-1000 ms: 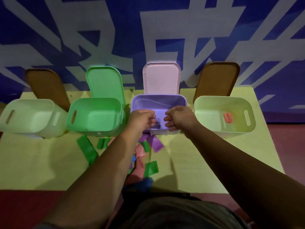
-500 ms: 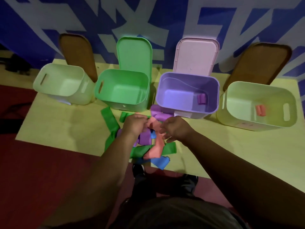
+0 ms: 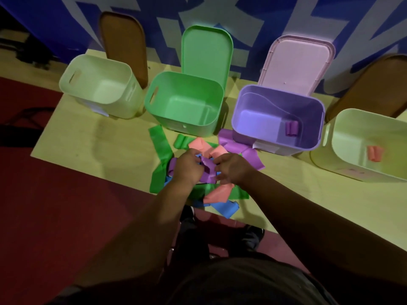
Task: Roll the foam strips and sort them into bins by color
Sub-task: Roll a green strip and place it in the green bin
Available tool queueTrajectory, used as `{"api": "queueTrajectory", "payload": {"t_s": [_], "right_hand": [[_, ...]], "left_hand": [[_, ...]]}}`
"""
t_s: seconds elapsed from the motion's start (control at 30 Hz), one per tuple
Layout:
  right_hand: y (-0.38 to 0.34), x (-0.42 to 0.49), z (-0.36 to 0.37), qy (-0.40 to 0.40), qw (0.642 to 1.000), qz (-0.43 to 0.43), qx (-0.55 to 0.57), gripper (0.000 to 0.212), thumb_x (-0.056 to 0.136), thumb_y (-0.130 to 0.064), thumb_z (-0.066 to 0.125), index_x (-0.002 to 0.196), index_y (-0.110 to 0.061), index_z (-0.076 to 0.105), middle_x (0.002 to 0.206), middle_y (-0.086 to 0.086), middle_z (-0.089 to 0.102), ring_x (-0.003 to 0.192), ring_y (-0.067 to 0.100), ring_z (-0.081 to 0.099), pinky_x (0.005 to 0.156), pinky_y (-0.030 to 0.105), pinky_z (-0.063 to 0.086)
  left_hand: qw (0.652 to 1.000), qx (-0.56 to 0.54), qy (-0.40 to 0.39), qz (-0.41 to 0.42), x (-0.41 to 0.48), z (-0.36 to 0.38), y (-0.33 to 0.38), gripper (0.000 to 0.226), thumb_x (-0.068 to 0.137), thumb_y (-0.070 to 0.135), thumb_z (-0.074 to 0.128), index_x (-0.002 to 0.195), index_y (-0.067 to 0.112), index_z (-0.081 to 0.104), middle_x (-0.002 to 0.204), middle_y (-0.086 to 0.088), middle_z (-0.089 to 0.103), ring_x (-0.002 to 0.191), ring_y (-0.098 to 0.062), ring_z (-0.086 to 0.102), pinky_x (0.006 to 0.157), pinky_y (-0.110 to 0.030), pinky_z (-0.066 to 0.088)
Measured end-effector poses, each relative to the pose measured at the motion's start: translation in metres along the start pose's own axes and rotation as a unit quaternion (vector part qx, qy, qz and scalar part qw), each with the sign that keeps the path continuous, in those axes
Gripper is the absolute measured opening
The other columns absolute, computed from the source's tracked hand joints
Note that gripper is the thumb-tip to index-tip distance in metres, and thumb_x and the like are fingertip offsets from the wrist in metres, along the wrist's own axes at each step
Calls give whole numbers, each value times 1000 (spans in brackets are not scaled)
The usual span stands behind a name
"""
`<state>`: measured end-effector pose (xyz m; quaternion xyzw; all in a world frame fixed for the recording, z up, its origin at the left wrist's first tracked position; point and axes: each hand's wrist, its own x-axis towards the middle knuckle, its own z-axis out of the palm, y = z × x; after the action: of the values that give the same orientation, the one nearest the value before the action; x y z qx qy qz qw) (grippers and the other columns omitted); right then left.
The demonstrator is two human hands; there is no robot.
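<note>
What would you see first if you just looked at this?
A bright jumble of foam strips lies at the near edge of the table, where the left hand and right hand hold a purple strip between them. Behind stand four open bins. The purple bin holds one purple roll, the far-right pale bin one salmon roll.

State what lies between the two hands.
A purple foam strip, held by the left hand and the right hand over the mixed strip pile; the head view shows it.
</note>
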<state>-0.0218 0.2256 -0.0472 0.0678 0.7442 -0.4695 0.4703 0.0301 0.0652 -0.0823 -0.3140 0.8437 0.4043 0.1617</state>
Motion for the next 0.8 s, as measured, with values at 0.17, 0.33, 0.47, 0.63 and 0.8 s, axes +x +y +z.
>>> {"api": "queueTrajectory", "payload": {"t_s": [0.17,0.33,0.47,0.63,0.8], "right_hand": [[-9,6,14,-20,1000,-12,5,31,103,8,53,90,-18,63,92,20,63,71,29,68,79,48,64],[-21,16,32,-16,999,16,-43,16,101,-9,62,112,-9,72,115,22,76,102,37,77,92,52,64],[-27,17,43,-31,999,14,-17,23,104,-1,54,89,-15,65,87,16,75,68,23,75,73,37,66],[-36,20,49,-33,999,15,1,32,110,-13,32,82,-14,48,52,6,51,36,20,46,40,18,38],[-54,9,54,-30,998,-14,53,28,107,3,41,92,-8,61,71,14,68,40,17,57,38,18,38]], "left_hand": [[994,10,109,-22,8,-19,-6,48,91,9,65,139,12,66,139,-21,59,116,-43,66,100,-37,50],[987,81,82,-111,14,-44,-24,48,103,15,56,151,13,58,143,-29,58,135,-45,53,106,-37,47],[987,53,108,-109,15,-58,-33,31,96,18,61,120,5,75,129,-26,69,121,-43,64,99,-38,52],[987,-33,124,-101,11,-77,-34,36,92,15,70,128,13,78,132,-12,75,127,-34,67,106,-32,51],[970,-175,151,-80,4,-94,-19,28,90,20,83,117,16,76,112,-4,78,104,-23,73,91,-30,56]]}}
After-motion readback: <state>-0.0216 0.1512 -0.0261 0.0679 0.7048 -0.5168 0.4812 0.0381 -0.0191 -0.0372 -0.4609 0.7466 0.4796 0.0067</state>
